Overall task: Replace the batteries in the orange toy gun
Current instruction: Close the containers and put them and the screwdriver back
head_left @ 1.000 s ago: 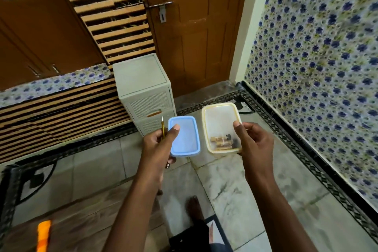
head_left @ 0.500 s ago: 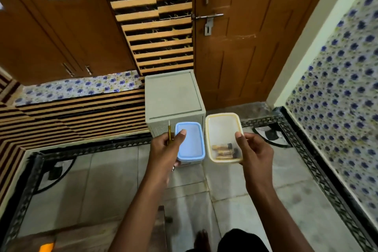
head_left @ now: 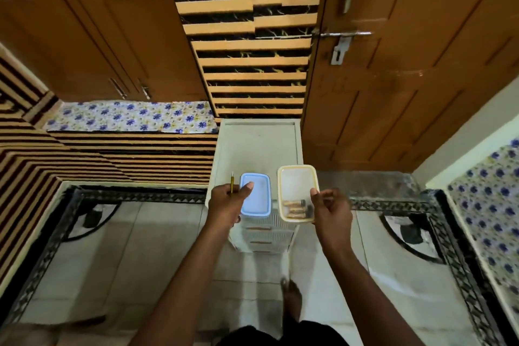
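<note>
From the head view, looking straight down: the left hand [head_left: 226,206] grips a blue lid [head_left: 256,194], thumb pressed on top, with a slim yellow screwdriver [head_left: 232,183] tucked in the same fist and poking upward. The right hand [head_left: 331,212] pinches the edge of a clear, cream-rimmed plastic container [head_left: 297,191], held level just beside the lid. Batteries [head_left: 295,207] lie in the container's near end, a small cluster side by side. Both hands hover over a pale plastic drawer unit [head_left: 259,146] standing against the striped wall beside a brown wooden door [head_left: 407,64]. One bare foot [head_left: 292,298] shows on the tiled floor [head_left: 126,255] below. The orange toy gun is nowhere in this shot.
</note>
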`<state>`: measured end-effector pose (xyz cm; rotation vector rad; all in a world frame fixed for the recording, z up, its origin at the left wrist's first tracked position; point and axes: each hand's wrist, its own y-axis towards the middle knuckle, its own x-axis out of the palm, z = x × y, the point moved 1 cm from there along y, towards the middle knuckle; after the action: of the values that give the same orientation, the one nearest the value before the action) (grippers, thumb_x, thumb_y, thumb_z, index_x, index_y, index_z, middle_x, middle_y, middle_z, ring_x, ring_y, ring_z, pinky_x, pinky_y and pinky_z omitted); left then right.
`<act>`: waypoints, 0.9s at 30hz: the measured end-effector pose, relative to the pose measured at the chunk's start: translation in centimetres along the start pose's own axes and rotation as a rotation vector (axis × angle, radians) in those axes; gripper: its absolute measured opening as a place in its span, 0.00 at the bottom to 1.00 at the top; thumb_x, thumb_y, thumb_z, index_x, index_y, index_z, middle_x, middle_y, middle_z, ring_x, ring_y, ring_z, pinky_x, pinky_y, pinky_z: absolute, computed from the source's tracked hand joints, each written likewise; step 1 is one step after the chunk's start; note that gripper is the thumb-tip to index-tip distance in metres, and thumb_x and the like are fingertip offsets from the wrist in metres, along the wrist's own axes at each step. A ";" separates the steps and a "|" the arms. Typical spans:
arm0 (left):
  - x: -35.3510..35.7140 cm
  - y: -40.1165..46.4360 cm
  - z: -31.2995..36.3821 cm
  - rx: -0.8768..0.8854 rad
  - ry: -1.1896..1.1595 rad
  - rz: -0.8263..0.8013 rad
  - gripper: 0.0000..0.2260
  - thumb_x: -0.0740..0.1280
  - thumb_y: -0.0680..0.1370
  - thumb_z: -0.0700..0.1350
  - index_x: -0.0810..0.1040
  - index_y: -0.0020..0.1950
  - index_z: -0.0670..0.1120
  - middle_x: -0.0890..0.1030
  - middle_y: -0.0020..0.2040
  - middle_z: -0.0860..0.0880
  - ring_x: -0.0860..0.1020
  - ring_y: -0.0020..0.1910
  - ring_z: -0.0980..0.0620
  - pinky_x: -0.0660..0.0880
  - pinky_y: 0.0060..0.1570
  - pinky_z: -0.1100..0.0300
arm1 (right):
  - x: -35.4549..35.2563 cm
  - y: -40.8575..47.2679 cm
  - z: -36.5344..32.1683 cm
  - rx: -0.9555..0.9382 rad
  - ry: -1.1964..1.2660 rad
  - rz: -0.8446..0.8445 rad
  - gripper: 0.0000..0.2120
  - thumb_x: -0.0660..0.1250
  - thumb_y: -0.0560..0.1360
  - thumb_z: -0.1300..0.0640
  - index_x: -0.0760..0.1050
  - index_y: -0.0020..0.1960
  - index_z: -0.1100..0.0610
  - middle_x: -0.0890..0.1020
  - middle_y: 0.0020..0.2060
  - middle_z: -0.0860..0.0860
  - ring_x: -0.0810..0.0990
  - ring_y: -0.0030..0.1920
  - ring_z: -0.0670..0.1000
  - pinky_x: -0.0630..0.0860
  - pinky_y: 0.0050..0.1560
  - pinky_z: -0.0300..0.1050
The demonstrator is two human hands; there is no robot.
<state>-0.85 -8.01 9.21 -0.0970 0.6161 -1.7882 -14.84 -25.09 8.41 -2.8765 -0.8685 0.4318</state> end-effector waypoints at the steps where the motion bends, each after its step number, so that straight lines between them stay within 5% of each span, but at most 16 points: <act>1: 0.5 1.5 0.2 -0.004 0.031 0.014 0.16 0.76 0.76 0.53 0.76 0.40 0.44 0.71 0.30 0.48 0.66 0.23 0.51 0.63 0.23 0.64 | 0.8 1.4 0.0 0.000 -0.024 -0.011 0.08 0.70 0.82 0.51 0.75 0.45 0.51 0.84 0.40 0.50 0.84 0.43 0.53 0.84 0.49 0.59; 5: 2.4 8.1 0.7 -0.039 0.128 0.050 0.18 0.75 0.77 0.54 0.73 0.37 0.45 0.70 0.28 0.49 0.70 0.25 0.49 0.66 0.25 0.63 | 4.7 7.4 1.0 0.031 -0.203 -0.089 0.14 0.68 0.83 0.53 0.72 0.40 0.52 0.80 0.38 0.52 0.81 0.45 0.58 0.77 0.51 0.51; 9: 3.9 14.5 0.1 -0.053 0.203 0.083 0.21 0.74 0.78 0.54 0.68 0.34 0.47 0.70 0.30 0.48 0.73 0.32 0.44 0.70 0.35 0.55 | 9.0 12.8 3.4 0.097 -0.360 -0.133 0.14 0.66 0.83 0.52 0.75 0.49 0.64 0.83 0.41 0.60 0.85 0.47 0.64 0.78 0.46 0.51; 12: 4.8 18.8 -1.0 -0.084 0.281 0.083 0.22 0.73 0.78 0.55 0.67 0.33 0.47 0.71 0.30 0.48 0.74 0.33 0.43 0.69 0.35 0.56 | 11.2 15.6 3.7 0.122 -0.420 -0.105 0.12 0.67 0.84 0.58 0.74 0.55 0.68 0.81 0.49 0.65 0.82 0.55 0.66 0.68 0.47 0.47; 16: 5.5 22.0 -1.6 -0.070 0.419 0.035 0.20 0.71 0.80 0.56 0.69 0.35 0.47 0.72 0.32 0.49 0.76 0.38 0.43 0.66 0.34 0.57 | 12.9 17.7 4.5 0.189 -0.487 -0.111 0.12 0.67 0.83 0.57 0.73 0.56 0.67 0.82 0.52 0.66 0.81 0.58 0.69 0.72 0.49 0.50; 20: 6.5 25.1 -2.5 -0.038 0.579 -0.002 0.18 0.68 0.81 0.57 0.74 0.43 0.43 0.77 0.39 0.48 0.80 0.45 0.42 0.67 0.42 0.57 | 14.8 20.0 5.8 0.183 -0.565 -0.090 0.13 0.68 0.83 0.55 0.75 0.56 0.67 0.84 0.51 0.66 0.83 0.56 0.68 0.78 0.53 0.55; 27: 6.2 25.2 -3.3 0.011 0.590 0.102 0.13 0.62 0.85 0.47 0.76 0.60 0.38 0.79 0.54 0.36 0.80 0.54 0.37 0.68 0.45 0.56 | 14.9 20.5 7.2 0.242 -0.564 -0.054 0.13 0.67 0.83 0.52 0.75 0.50 0.63 0.84 0.46 0.62 0.82 0.54 0.66 0.70 0.44 0.48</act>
<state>17.95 -17.00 -6.56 0.4781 1.0064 -1.7177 5.63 -33.71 -5.75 -2.5264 -0.8791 1.2828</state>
